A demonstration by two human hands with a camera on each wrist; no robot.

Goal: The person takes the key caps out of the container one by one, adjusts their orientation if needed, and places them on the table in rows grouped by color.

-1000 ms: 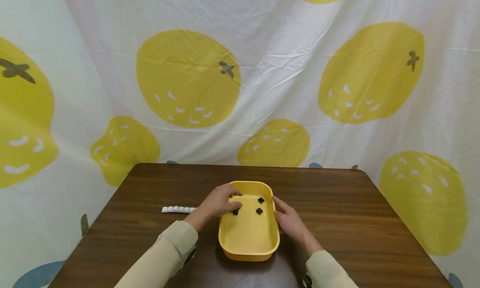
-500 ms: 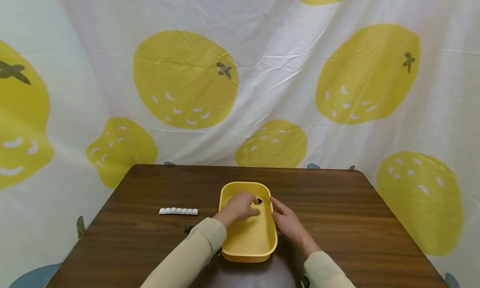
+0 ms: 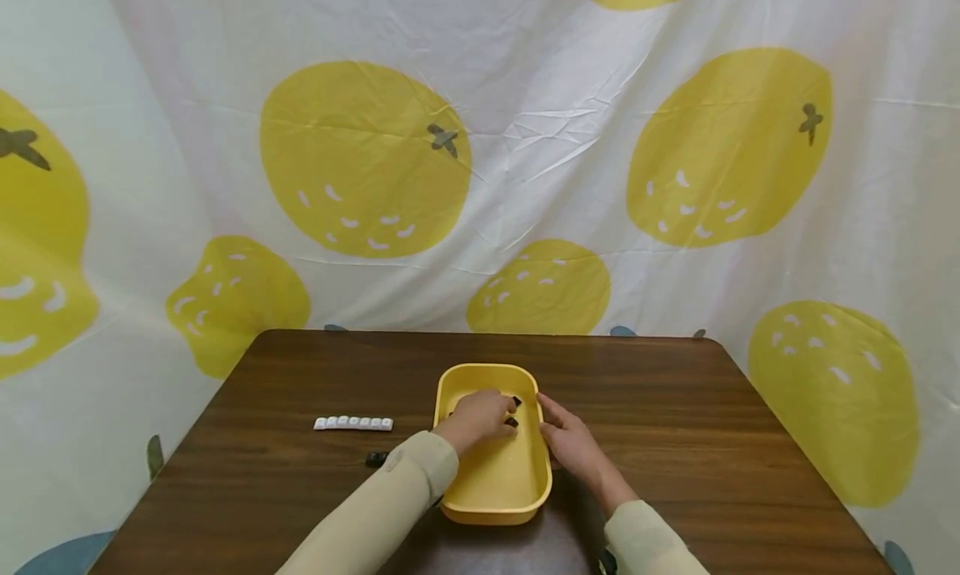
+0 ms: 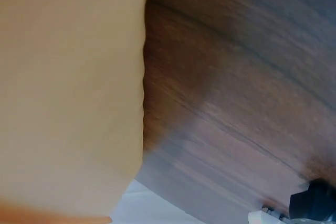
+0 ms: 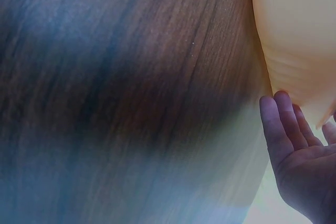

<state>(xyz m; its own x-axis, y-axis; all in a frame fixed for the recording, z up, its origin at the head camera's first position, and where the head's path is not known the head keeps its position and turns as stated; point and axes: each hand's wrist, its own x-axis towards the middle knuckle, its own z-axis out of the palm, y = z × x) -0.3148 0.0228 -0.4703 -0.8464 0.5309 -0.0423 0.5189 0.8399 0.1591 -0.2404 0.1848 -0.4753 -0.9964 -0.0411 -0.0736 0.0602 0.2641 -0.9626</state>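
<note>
A yellow plastic bin (image 3: 495, 483) stands on the table with black keycaps inside. My left hand (image 3: 480, 417) reaches over its left side; thumb and index fingertips are apart, close to one black keycap (image 3: 512, 422) and another farther black keycap (image 3: 517, 401). A third dark piece is mostly hidden behind this hand. My right hand (image 3: 573, 442) rests against the bin's right wall; in the right wrist view its fingers (image 5: 286, 119) lie straight along the outside. Black keycaps (image 3: 377, 458) sit on the table beside the left sleeve, partly covered by it.
A row of several white keycaps (image 3: 354, 423) lies left of the bin on the dark wooden table (image 3: 675, 442). Behind the table hangs a white cloth (image 3: 525, 183) printed with yellow fruit. The bin wall (image 4: 68, 87) fills much of the left wrist view.
My left hand has moved right and deeper into the bin, from its left rim toward the black keycaps. Black keycaps on the table came into sight. The right hand stays at the bin's side.
</note>
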